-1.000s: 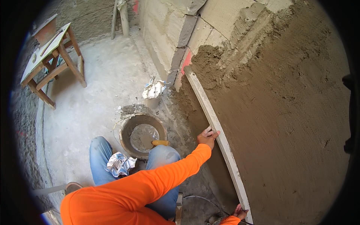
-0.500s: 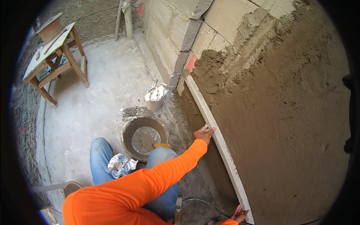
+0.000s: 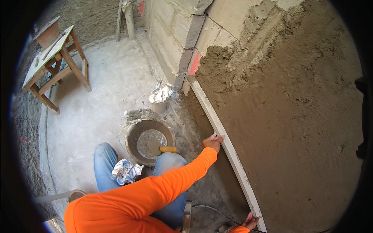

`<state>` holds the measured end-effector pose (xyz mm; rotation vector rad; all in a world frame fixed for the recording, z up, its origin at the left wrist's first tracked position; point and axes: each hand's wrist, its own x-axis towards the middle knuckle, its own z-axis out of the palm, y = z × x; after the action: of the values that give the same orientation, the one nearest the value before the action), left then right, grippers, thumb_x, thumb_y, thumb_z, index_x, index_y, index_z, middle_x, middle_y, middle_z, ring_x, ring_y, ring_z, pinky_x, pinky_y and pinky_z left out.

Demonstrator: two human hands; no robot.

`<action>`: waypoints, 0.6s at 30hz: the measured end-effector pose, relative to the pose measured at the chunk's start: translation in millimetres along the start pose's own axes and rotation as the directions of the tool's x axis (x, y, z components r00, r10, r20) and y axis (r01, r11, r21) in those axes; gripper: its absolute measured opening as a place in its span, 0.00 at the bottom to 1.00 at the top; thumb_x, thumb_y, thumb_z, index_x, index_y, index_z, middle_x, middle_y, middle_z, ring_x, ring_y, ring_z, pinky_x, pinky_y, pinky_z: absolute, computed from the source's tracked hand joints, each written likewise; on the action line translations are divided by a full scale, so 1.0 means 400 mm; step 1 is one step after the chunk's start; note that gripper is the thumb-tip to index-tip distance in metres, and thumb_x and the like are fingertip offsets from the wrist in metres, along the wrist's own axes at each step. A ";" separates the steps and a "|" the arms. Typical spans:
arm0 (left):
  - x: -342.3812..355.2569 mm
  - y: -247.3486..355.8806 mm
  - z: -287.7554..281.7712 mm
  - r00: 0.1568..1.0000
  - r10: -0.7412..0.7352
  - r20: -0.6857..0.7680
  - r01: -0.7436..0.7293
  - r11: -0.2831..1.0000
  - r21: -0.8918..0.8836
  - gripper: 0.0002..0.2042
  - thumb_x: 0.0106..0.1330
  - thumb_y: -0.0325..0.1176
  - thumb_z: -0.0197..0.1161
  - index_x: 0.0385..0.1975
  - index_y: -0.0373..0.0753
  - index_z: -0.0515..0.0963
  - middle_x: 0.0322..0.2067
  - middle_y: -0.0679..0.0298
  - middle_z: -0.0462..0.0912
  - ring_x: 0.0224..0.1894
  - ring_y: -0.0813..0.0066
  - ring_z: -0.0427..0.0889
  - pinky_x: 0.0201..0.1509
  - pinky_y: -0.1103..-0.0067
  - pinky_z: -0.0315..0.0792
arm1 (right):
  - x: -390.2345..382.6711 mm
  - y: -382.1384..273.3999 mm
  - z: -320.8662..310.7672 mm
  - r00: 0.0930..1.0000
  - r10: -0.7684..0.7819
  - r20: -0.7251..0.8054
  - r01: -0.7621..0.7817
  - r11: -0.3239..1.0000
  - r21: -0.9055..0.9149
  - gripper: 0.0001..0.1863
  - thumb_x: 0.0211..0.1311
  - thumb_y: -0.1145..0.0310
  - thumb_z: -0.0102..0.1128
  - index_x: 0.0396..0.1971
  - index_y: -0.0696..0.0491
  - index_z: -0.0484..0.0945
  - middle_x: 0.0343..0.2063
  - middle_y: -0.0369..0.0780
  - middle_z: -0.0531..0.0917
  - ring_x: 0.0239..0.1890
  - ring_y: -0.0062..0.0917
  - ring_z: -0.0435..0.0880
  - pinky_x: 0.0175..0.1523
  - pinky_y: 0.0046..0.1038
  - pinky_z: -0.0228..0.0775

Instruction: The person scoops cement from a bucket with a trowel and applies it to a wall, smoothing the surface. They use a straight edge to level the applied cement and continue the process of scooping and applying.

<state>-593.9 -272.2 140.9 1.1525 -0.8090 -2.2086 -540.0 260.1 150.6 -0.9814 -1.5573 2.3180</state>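
While both hands hold it, from where I stand one pale bar lies along the plastered wall, right of the left hand, long axis slanting upper left to lower right. Left grip is narrow around its middle stretch; right hand clasps the near end, neither nearer. Counted: one bucket, one yellow handle, two crumpled wrappers.

A long, pale bar lies against brown plaster.
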 end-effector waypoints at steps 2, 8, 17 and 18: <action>0.038 -0.030 -0.003 0.998 0.028 -0.056 -0.028 1.000 -0.001 0.34 0.57 0.31 0.77 0.63 0.29 0.71 0.46 0.58 0.85 0.42 0.75 0.83 0.46 0.78 0.79 | 0.007 0.031 0.003 0.994 -0.052 0.095 0.053 0.999 -0.008 0.38 0.68 0.46 0.59 0.59 0.67 0.67 0.55 0.51 0.73 0.55 0.38 0.78 0.63 0.33 0.75; 0.184 -0.015 -0.078 0.994 -0.043 -0.103 0.025 0.986 -0.166 0.31 0.60 0.32 0.75 0.63 0.33 0.72 0.48 0.61 0.84 0.43 0.76 0.81 0.50 0.78 0.77 | -0.046 0.140 0.093 0.986 -0.037 0.162 0.043 0.998 -0.036 0.34 0.70 0.49 0.57 0.61 0.64 0.67 0.56 0.49 0.75 0.55 0.37 0.78 0.60 0.34 0.77; 0.032 -0.097 -0.010 0.995 0.007 -0.097 -0.012 0.999 -0.051 0.30 0.58 0.29 0.76 0.60 0.29 0.74 0.45 0.59 0.85 0.43 0.76 0.82 0.47 0.78 0.77 | 0.002 0.028 -0.024 0.994 -0.064 0.091 0.070 0.996 -0.061 0.36 0.68 0.45 0.59 0.57 0.66 0.68 0.49 0.47 0.77 0.52 0.36 0.79 0.61 0.33 0.78; 0.063 -0.107 -0.016 0.990 0.023 -0.137 -0.030 0.998 -0.053 0.30 0.57 0.30 0.76 0.60 0.30 0.74 0.44 0.59 0.86 0.42 0.76 0.82 0.49 0.79 0.76 | 0.003 0.055 -0.013 0.994 -0.052 0.095 0.059 0.996 -0.073 0.37 0.68 0.45 0.58 0.59 0.65 0.67 0.51 0.48 0.76 0.55 0.37 0.78 0.61 0.34 0.77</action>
<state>-608.5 -261.5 94.1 1.2437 -0.6984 -2.0912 -533.2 254.9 129.5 -0.8458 -1.6975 2.3125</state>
